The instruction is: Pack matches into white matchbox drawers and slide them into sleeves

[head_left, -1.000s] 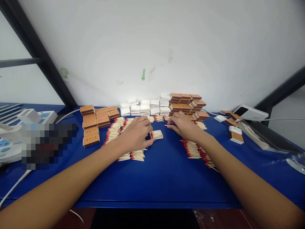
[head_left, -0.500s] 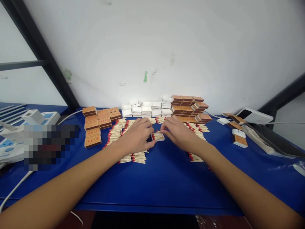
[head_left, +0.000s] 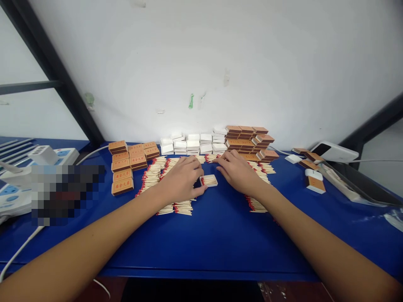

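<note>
A small white matchbox tray [head_left: 213, 183] with red-tipped matches [head_left: 207, 180] in it lies on the blue table. My left hand [head_left: 184, 178] is closed at the tray's left side, thumb and fingers against its edge. Just behind and to the right, my right hand [head_left: 234, 170] is over the table, its thumb and fingers apart. Its fingertips reach the row of loose matches [head_left: 210, 157] at the back; whether they touch any is hard to make out. More loose matches [head_left: 153, 174] lie in piles under and around both hands.
Empty-looking white trays [head_left: 193, 144] are stacked against the wall, beside stacked brown matchbox sleeves [head_left: 241, 144]. Orange-brown matchboxes [head_left: 122, 186] stand at left, near a power strip [head_left: 67, 157]. Right lie a few more boxes [head_left: 315, 184] and a white device [head_left: 335, 152].
My right hand has moved from the tray's right edge back toward the loose matches, its fingers spreading. My left hand stays at the tray.
</note>
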The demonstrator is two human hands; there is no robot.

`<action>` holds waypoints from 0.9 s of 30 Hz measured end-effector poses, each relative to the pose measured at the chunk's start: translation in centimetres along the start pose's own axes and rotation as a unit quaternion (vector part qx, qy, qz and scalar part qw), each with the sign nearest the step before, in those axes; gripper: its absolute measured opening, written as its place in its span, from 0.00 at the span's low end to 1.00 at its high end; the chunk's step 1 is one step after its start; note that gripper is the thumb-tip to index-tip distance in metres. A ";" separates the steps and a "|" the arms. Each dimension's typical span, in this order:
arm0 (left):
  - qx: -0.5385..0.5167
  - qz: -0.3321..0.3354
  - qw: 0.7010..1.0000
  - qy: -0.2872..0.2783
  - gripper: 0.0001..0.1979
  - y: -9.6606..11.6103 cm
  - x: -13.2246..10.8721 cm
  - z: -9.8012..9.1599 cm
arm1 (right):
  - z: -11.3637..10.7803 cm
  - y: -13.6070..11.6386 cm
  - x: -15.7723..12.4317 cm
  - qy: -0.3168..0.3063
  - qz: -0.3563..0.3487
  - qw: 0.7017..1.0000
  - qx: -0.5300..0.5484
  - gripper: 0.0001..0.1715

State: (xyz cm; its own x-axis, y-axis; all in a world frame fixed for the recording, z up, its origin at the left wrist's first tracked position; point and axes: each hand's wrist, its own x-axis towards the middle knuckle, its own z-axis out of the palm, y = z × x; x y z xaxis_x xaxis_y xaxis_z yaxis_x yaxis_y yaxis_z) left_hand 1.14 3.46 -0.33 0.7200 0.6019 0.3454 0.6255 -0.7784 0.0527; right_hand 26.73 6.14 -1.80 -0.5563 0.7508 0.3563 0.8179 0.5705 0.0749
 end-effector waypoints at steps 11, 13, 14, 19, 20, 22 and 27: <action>0.003 0.007 1.000 0.020 0.12 -0.1 -0.1 0.0 | 1.0 1.1 0.4 0.009 -0.012 1.000 0.001 0.18; 0.005 0.005 1.000 0.016 0.13 0.0 -0.1 0.0 | 1.0 1.1 0.4 0.010 -0.017 1.000 0.004 0.18; 0.006 0.004 1.000 0.013 0.13 0.0 0.0 0.0 | 1.0 1.2 0.4 0.011 -0.020 1.000 0.007 0.18; 0.007 0.004 1.000 0.007 0.13 -0.1 0.0 0.0 | 1.1 1.3 0.5 0.014 -0.016 1.000 0.017 0.19; 0.006 0.005 1.000 0.009 0.13 -0.1 0.0 0.1 | 1.1 1.3 0.5 0.011 -0.016 1.000 0.019 0.19; 0.003 0.007 1.000 0.015 0.12 -0.1 0.0 0.1 | 1.1 1.3 0.5 0.009 -0.018 1.000 0.022 0.19; 0.001 0.011 1.000 0.020 0.12 -0.2 -0.1 0.2 | 1.0 1.3 0.5 0.019 -0.025 0.999 0.043 0.15</action>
State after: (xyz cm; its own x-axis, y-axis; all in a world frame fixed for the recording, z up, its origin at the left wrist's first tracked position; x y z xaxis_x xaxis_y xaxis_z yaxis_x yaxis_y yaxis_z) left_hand 1.04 3.64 -0.59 0.7203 0.5775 0.3842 0.6109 -0.7905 0.0427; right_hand 27.33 7.63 -2.48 -0.5885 0.7086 0.3892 0.7730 0.6342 0.0140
